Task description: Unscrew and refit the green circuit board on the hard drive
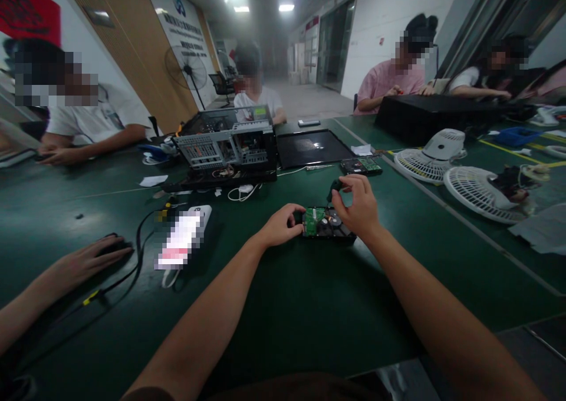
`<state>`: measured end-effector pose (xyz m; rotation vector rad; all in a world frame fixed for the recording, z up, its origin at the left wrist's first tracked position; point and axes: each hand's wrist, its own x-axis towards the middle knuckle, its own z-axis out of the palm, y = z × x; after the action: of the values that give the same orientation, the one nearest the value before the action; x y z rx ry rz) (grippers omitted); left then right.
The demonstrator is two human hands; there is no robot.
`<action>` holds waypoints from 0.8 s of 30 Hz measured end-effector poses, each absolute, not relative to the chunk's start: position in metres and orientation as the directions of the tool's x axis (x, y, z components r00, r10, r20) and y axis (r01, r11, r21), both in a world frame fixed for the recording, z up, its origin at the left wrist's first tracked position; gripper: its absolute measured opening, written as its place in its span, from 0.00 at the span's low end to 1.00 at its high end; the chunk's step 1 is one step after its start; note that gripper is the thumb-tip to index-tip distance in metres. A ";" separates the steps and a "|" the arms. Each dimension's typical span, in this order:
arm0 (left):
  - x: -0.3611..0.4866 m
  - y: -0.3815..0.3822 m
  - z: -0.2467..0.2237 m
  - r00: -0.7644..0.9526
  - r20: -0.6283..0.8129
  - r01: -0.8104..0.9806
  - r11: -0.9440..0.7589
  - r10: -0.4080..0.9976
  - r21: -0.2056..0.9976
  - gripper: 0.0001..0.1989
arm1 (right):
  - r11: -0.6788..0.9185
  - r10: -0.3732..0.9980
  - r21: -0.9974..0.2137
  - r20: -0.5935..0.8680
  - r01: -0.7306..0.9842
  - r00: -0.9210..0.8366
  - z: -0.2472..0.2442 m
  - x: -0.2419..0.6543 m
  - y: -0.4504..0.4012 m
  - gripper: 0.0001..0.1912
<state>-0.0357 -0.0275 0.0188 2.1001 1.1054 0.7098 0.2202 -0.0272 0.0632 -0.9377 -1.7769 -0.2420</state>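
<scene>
A hard drive (322, 233) lies on the green table in front of me, its green circuit board facing up. My left hand (282, 225) grips the drive's left end between thumb and fingers. Above the drive's right half, my right hand (357, 205) pinches the dark handle of a small screwdriver (335, 187). The screwdriver points down at the board; whether its tip sits in a screw is too small to tell. A second hard drive (361, 166) with a green board rests farther back, beyond my right hand.
An opened computer case (227, 141) stands at the back left, beside a flat black panel (312, 147). White fan parts (480, 193) lie to the right. A lit phone (184, 239) is left of my arm, near another person's hand (95, 258) on a mouse. Several people sit around the table.
</scene>
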 end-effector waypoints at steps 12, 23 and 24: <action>-0.035 -0.027 0.016 0.488 0.167 0.494 -0.429 0.857 0.756 0.24 | 0.647 0.453 -0.247 0.885 0.721 -0.103 0.063 0.221 -0.027 0.14; -0.035 -0.025 0.014 0.471 0.117 0.524 -0.384 0.874 0.760 0.25 | 0.673 0.472 -0.269 0.874 0.689 -0.119 0.060 0.222 -0.026 0.16; -0.035 -0.025 0.015 0.472 0.111 0.526 -0.380 0.875 0.761 0.25 | 0.680 0.474 -0.273 0.872 0.680 -0.124 0.060 0.222 -0.027 0.16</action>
<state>-0.0349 -0.0251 0.0147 2.0578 1.1566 0.6760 0.2219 -0.0266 0.0603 -0.9241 -1.7700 -0.2290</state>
